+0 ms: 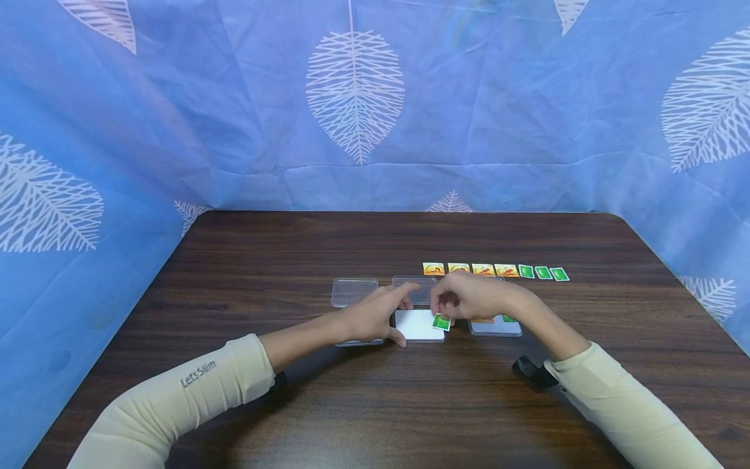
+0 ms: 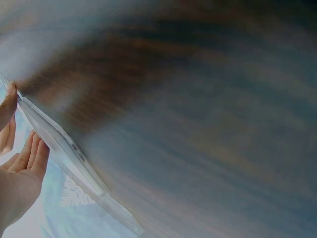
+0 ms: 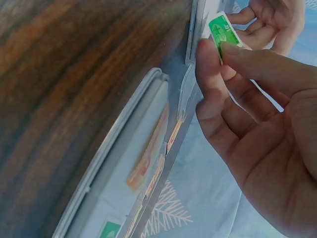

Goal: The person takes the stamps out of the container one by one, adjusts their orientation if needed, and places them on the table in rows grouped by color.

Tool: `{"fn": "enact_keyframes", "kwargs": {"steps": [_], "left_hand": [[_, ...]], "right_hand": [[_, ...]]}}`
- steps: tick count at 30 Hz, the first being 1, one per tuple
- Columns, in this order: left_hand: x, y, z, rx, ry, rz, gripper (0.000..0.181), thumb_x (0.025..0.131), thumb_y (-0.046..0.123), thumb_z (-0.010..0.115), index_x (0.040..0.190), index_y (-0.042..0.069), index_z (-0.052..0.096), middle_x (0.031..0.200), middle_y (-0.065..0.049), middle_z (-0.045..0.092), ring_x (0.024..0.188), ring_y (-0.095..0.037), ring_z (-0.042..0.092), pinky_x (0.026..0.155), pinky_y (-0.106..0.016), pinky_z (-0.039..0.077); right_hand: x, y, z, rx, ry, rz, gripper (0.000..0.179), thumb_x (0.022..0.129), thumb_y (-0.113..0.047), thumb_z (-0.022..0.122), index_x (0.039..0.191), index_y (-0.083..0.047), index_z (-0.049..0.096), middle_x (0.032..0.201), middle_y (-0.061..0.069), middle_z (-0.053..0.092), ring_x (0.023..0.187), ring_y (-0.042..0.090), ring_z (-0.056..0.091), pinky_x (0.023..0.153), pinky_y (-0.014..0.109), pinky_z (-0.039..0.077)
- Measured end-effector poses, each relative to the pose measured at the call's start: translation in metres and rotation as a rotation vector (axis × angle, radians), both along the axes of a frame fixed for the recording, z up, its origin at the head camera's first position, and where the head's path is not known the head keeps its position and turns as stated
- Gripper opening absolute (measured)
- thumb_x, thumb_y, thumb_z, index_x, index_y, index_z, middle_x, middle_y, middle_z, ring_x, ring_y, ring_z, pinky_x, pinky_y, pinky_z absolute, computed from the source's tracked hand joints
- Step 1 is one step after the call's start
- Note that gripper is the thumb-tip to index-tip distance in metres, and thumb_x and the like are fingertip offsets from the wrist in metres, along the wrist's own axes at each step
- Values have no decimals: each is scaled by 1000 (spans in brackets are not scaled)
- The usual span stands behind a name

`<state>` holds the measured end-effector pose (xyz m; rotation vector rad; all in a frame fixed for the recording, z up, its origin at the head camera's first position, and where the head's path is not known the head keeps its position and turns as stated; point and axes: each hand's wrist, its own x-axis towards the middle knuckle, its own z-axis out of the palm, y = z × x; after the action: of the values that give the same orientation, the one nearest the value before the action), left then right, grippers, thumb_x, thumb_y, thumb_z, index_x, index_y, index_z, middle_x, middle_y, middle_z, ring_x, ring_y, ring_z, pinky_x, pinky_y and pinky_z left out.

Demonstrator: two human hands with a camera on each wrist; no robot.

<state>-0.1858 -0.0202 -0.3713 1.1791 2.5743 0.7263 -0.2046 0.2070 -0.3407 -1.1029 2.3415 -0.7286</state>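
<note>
My left hand holds a shallow clear case with a white inside, its thumb at the near edge and its fingers towards the far edge. Between thumb and fingers, my right hand pinches a small green stamp-like card. That card is over the right part of the white inside; whether it touches is unclear. To the right, a similar case bears an orange card and a green card, partly hidden by my right wrist. Another case is mostly covered by my left hand.
Behind the cases lie clear lids, one partly behind my fingers. Farther back runs a row of several orange cards and three green cards. The dark wooden table ends at a blue leaf-patterned cloth.
</note>
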Motion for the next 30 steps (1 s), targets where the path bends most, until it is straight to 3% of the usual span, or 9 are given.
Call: {"fn": "enact_keyframes", "kwargs": {"steps": [14,23,30], "left_hand": [[-1,0,1,-4,8,-5,91,68,21,85,141,4,34,112,-6,62,105,-17,57,91,-28,45],[-1,1,2,-19,-15,10,90,69,22,85,142,5,34,114,-5,62,107,-16,56,91,-29,45],[-1,1,0,-23,-8,11,90,69,23,85,142,6,35,114,-3,61,107,-16,55,92,-28,45]], "right_hand": [[-3,5,2,-47,26,34,19,92,1,57,93,-11,71,89,-1,64,72,12,55,65,27,50],[0,11,5,-64,-69,-21,20,90,8,54,102,-3,67,100,10,61,70,18,66,65,30,54],[1,13,9,-36,-11,-62,22,88,7,56,106,-4,64,93,4,63,69,19,63,61,29,51]]}}
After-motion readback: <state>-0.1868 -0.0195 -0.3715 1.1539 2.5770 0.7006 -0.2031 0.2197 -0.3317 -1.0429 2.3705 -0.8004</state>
